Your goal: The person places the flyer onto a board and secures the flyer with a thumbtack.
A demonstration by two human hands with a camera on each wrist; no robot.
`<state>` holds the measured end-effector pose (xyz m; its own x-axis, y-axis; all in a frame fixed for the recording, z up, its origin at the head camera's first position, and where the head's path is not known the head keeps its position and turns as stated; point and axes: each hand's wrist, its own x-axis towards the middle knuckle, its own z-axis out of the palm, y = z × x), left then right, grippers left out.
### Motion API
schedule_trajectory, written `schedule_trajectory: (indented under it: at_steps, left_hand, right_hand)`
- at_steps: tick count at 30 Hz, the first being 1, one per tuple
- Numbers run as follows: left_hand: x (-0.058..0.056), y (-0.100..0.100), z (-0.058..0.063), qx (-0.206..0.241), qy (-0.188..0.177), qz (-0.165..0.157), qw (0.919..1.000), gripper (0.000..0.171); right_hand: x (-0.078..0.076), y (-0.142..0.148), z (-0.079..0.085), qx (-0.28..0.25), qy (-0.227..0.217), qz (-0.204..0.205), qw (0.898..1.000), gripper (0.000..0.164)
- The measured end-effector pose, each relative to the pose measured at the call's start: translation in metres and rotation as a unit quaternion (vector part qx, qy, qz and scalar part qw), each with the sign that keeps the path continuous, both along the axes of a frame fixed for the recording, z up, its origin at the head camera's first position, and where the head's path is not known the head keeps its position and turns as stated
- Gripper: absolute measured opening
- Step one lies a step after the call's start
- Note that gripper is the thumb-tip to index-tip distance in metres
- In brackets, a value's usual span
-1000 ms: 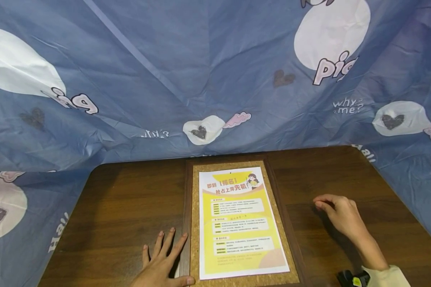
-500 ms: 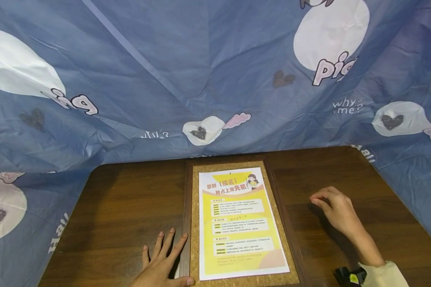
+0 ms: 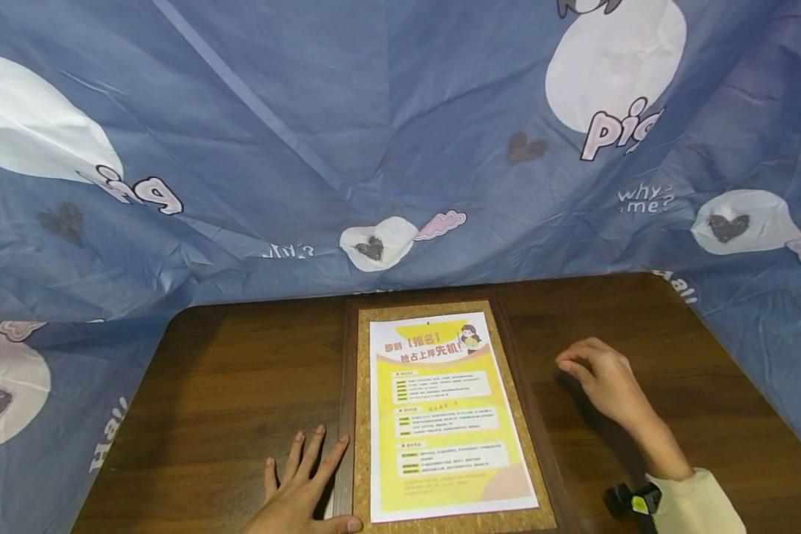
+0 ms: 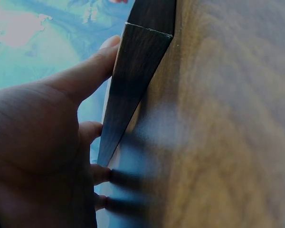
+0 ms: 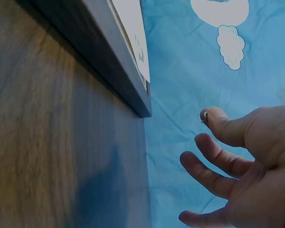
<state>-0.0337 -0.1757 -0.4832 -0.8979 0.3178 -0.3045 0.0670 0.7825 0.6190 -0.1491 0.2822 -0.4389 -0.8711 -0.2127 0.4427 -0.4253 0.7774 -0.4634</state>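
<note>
A brown-framed cork board (image 3: 363, 415) lies on the table, bearing a yellow printed poster (image 3: 450, 434). One small dark pin (image 3: 429, 323) shows at the poster's top middle. My left hand (image 3: 297, 493) is spread along the board's left side, its thumb on the lower left of the frame (image 4: 137, 61) and its other fingers at the frame's outer edge. Right of the board, my right hand (image 3: 604, 378) is raised over the table. Between its thumb and index finger it pinches a tiny metal thumbtack (image 5: 205, 117), point outward; the other fingers are loosely bent.
The dark wooden table (image 3: 240, 371) has rounded far corners. A blue printed cloth (image 3: 274, 148) hangs behind it and at both sides. A black wrist device (image 3: 634, 500) sits at my right sleeve (image 3: 694, 508).
My right hand has moved left and slightly away from me, closer to the board, still pinching. The left hand, board and poster stay in place.
</note>
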Motion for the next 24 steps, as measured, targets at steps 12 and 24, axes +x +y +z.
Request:
schedule_trajectory:
  at_steps: [12, 24]
  left_hand:
    - [0.001, -0.001, -0.001, -0.001, 0.000, -0.002, 1.0000, 0.104]
    - [0.001, 0.000, 0.001, 0.002, 0.005, 0.003, 1.0000, 0.104]
  right_hand:
    - [-0.009, -0.017, 0.004, -0.026, -0.043, 0.027, 0.998, 0.004]
    - [-0.018, -0.031, 0.005, -0.024, -0.052, 0.044, 0.997, 0.004]
